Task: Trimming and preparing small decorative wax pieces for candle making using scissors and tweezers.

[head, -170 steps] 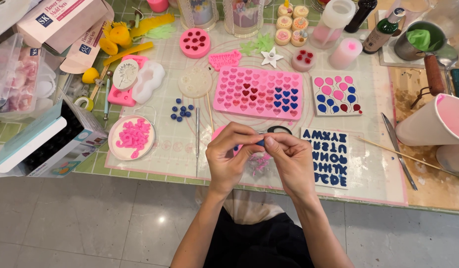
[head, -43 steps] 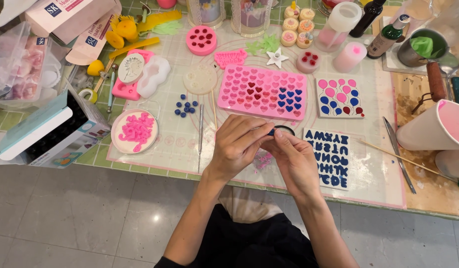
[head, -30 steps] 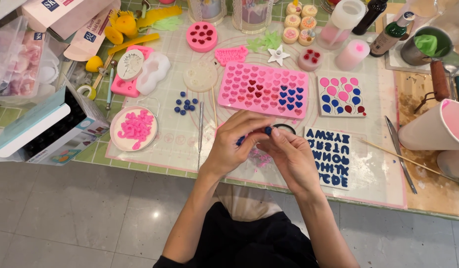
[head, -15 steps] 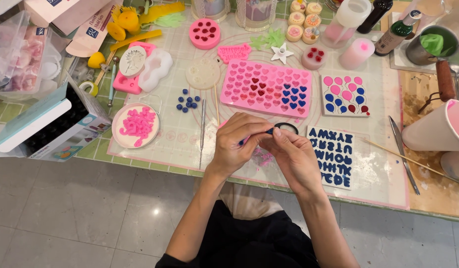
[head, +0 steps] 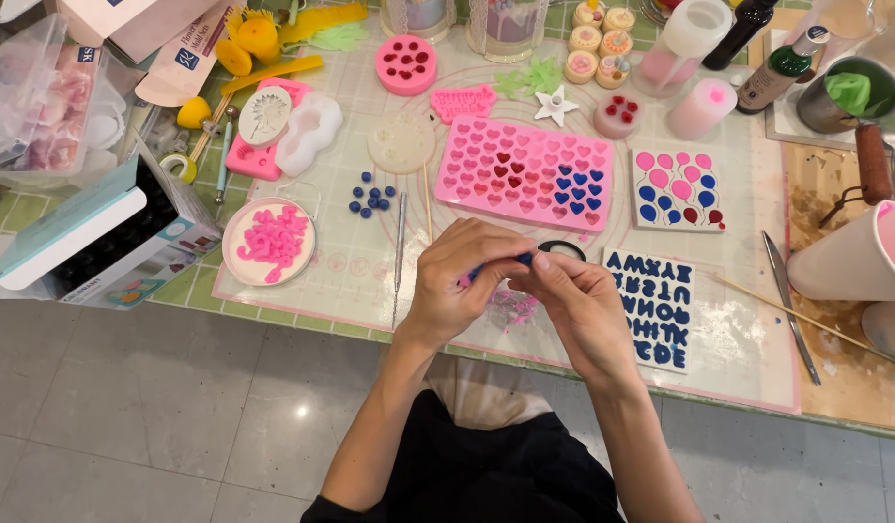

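Note:
My left hand (head: 462,276) and my right hand (head: 578,310) meet over the near edge of the table, fingertips pinched together on a small blue piece (head: 523,259). Just behind them lies a pink heart mould (head: 525,169), partly filled with red and blue. A small black ring (head: 562,250) sits right behind my fingers. A mould of blue letters (head: 651,305) lies to the right of my right hand. Pink crumbs (head: 513,308) lie under my hands.
A round dish of pink pieces (head: 268,242), several blue beads (head: 372,197) and a thin metal tool (head: 399,242) lie to the left. A balloon mould (head: 678,189), a knife (head: 791,305), a wooden stick (head: 806,318) and a white cup (head: 849,257) are to the right. An open box (head: 89,232) stands at far left.
My hands have stayed together over the same spot, the fingers working the small blue piece. The view has shifted slightly; nothing on the table has moved.

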